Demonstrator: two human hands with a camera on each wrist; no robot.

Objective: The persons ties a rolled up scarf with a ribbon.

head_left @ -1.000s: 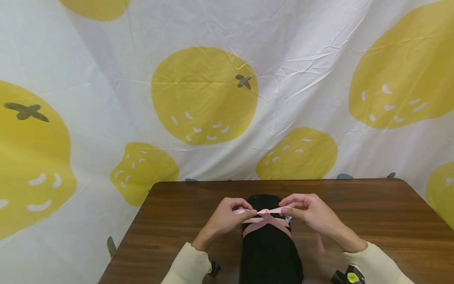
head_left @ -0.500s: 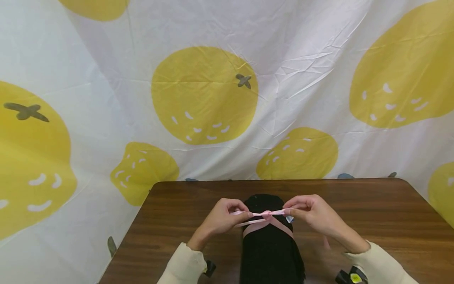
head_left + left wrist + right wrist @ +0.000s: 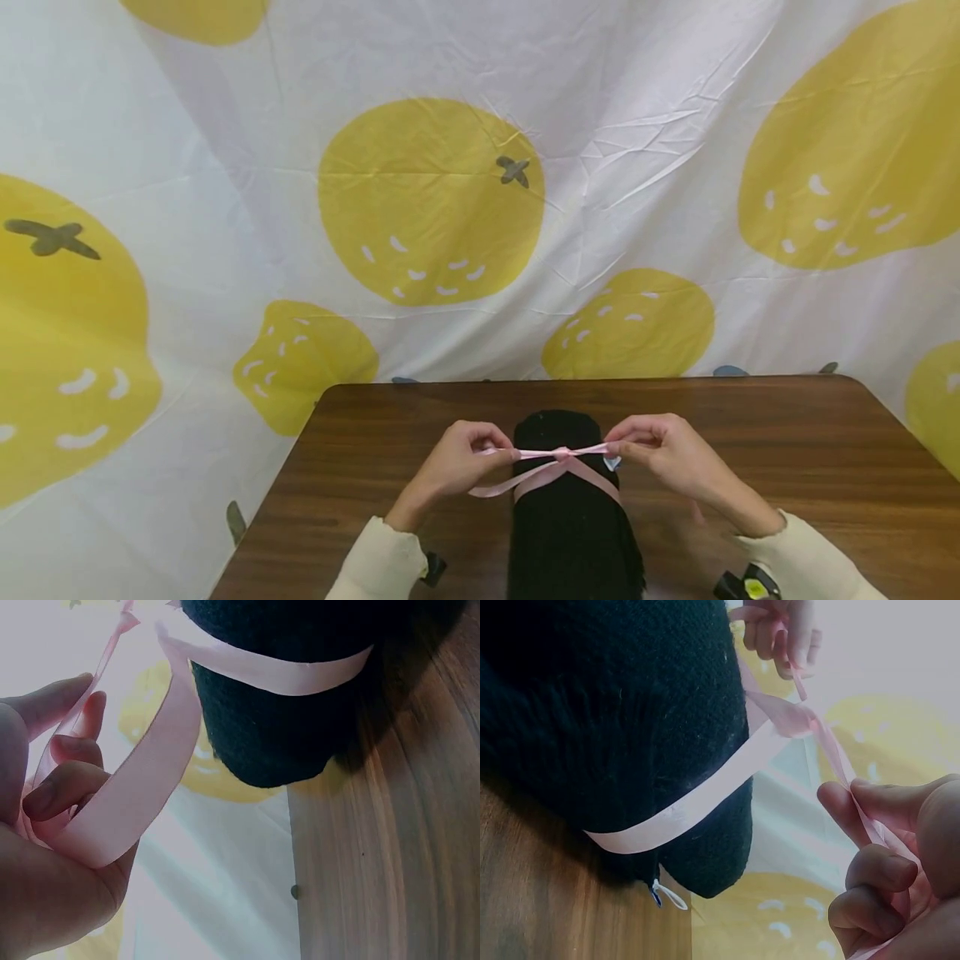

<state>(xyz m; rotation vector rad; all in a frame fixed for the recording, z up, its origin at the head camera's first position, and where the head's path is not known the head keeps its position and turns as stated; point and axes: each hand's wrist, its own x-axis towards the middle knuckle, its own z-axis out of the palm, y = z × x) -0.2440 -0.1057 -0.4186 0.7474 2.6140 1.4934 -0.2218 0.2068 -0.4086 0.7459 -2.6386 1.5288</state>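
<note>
A black knitted bundle [image 3: 566,533], rolled up and fringed at one side, lies lengthwise on the table. Round its far part runs a pink satin ribbon [image 3: 596,482], with a knot [image 3: 562,454] on top. My left hand [image 3: 457,458] pinches one ribbon end between thumb and index finger, left of the knot. To the right, my right hand [image 3: 671,454] pinches the other end the same way. Both lengths stretch taut from the knot. In the left wrist view a wide ribbon loop [image 3: 142,772] hangs by the curled fingers. The right wrist view shows ribbon running through the right palm.
The brown wooden table [image 3: 360,467] extends to both sides of the bundle. Behind it hangs a white cloth [image 3: 225,167] printed with yellow fruit. A small white-and-blue tag [image 3: 667,895] sticks out from the bundle. A pink ribbon tail [image 3: 697,511] dangles below the right hand.
My hands have drawn apart, the left one moving left and the right one slightly right. The knot looks smaller and tighter, and a ribbon strand now hangs out to the left below it.
</note>
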